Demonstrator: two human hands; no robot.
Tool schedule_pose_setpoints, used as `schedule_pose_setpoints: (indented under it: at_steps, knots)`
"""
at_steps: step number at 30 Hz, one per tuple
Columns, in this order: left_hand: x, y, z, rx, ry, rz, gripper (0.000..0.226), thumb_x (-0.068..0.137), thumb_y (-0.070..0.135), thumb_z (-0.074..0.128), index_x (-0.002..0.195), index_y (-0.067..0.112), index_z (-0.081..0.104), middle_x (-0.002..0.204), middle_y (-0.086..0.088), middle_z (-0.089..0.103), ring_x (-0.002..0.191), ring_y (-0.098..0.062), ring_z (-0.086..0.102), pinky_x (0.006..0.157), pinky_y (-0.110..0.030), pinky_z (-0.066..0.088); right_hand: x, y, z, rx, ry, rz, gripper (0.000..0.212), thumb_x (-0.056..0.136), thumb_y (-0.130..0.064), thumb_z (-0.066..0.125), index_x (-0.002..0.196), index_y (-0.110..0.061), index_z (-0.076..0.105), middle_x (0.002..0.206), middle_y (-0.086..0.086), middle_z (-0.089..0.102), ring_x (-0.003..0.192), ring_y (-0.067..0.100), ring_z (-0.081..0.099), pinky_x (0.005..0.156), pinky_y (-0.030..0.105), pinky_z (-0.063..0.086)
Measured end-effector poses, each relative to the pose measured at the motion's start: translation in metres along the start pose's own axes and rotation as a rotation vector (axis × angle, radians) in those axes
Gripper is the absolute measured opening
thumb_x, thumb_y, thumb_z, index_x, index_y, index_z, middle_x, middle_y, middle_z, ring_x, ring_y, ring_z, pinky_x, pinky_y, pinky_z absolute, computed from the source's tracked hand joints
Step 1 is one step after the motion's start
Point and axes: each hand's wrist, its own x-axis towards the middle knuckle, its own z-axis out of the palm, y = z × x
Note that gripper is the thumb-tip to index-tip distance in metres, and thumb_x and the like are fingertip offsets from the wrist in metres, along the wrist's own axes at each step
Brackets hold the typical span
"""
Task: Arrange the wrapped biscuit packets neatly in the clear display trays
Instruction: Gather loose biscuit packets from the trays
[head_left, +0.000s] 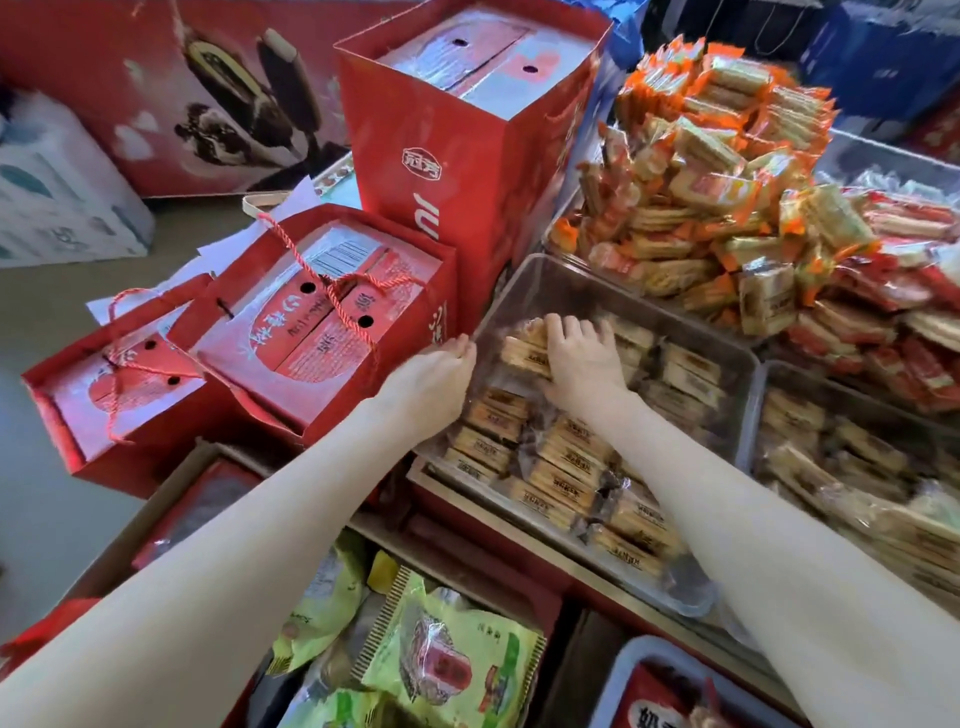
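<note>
The left hand hooks its fingers over the far left rim of the clear tray, likely to steady it. The right hand's grip is clamped on a brown-wrapped biscuit packet near that tray's far left corner, seemingly squaring the row. Two clear trays hold brown packets; the second tray sits just right. Three red gift bags stand left.

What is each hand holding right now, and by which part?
The left hand grips the clear tray by its left rim. The right hand rests on biscuit packets inside it; whether it grips one cannot be told.
</note>
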Motion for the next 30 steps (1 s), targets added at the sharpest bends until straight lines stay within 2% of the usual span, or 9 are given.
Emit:
schedule_pose_setpoints:
  at_steps: [5,8,12,15,18,20,23,27,30]
  knots:
    - [0.004,-0.003,-0.004,-0.093,-0.033,-0.033,0.061,0.09,0.002,0.039,0.148,0.005,0.02,0.156,-0.01,0.021,0.138,-0.024,0.032,0.11,-0.031,0.029,0.027,-0.021,-0.006,-0.199,-0.141,0.007,0.061,0.084,-0.025,0.061,0.137,-0.007,0.035,0.129,0.012,0.054,0.127,0.031,0.039,0.114,0.048,0.013]
    - [0.005,-0.006,-0.004,-0.085,-0.071,-0.018,0.064,0.089,0.001,0.041,0.149,0.006,0.018,0.156,-0.01,0.018,0.142,-0.022,0.024,0.114,-0.032,0.026,0.033,-0.035,0.006,-0.207,-0.229,-0.044,0.057,0.086,-0.021,0.057,0.137,-0.007,0.034,0.13,0.012,0.055,0.127,0.032,0.04,0.108,0.042,0.026]
    - [0.007,-0.006,-0.004,-0.092,-0.065,-0.01,0.065,0.089,0.002,0.042,0.149,0.007,0.017,0.157,-0.009,0.016,0.143,-0.022,0.022,0.114,-0.032,0.024,0.031,-0.017,0.013,-0.125,-0.389,-0.083,0.062,0.088,-0.032,0.059,0.139,-0.008,0.033,0.134,0.012,0.052,0.127,0.032,0.043,0.107,0.043,0.028]
    - [0.006,-0.006,-0.006,-0.09,-0.06,-0.036,0.064,0.09,0.002,0.042,0.149,0.008,0.018,0.157,-0.007,0.016,0.142,-0.021,0.022,0.114,-0.03,0.023,0.017,-0.014,0.018,-0.031,-0.283,-0.118,0.063,0.089,-0.04,0.059,0.139,-0.009,0.036,0.136,0.014,0.046,0.128,0.032,0.04,0.107,0.041,0.029]
    - [0.004,-0.005,-0.007,-0.109,-0.064,-0.044,0.064,0.091,0.001,0.042,0.15,0.008,0.018,0.157,-0.007,0.016,0.142,-0.022,0.024,0.114,-0.03,0.023,-0.001,-0.017,0.027,0.001,-0.093,-0.164,0.031,0.093,-0.007,0.048,0.121,-0.014,0.059,0.119,0.008,0.057,0.113,0.027,0.052,0.1,0.037,0.034]
    - [0.003,-0.005,-0.007,-0.1,-0.074,-0.046,0.064,0.091,0.0,0.042,0.15,0.009,0.017,0.157,-0.006,0.016,0.141,-0.022,0.026,0.113,-0.031,0.025,-0.001,-0.018,0.024,0.015,-0.133,-0.158,0.032,0.088,0.005,0.045,0.104,-0.012,0.067,0.11,0.005,0.062,0.103,0.026,0.058,0.098,0.036,0.035]
    - [0.005,-0.005,-0.007,-0.102,-0.08,-0.046,0.065,0.091,0.001,0.043,0.15,0.009,0.016,0.157,-0.006,0.015,0.142,-0.022,0.025,0.114,-0.032,0.026,0.014,-0.02,0.009,0.078,-0.199,-0.106,0.028,0.085,0.01,0.042,0.087,-0.008,0.063,0.097,0.01,0.063,0.095,0.032,0.062,0.078,0.035,0.045]
    - [0.005,-0.007,-0.006,-0.108,-0.085,-0.049,0.064,0.092,0.001,0.042,0.15,0.009,0.015,0.158,-0.006,0.014,0.142,-0.021,0.024,0.114,-0.032,0.025,0.049,-0.007,0.004,0.158,-0.057,-0.008,0.033,0.086,0.012,0.042,0.107,0.0,0.065,0.106,0.017,0.062,0.103,0.036,0.059,0.084,0.041,0.05]
    - [0.002,-0.008,-0.006,-0.139,-0.079,-0.047,0.063,0.092,-0.002,0.038,0.15,0.01,0.016,0.158,-0.006,0.015,0.142,-0.021,0.024,0.114,-0.032,0.025,0.068,0.0,0.018,0.136,-0.121,0.003,0.032,0.09,0.005,0.045,0.114,-0.006,0.064,0.112,0.017,0.064,0.105,0.036,0.061,0.086,0.04,0.052]
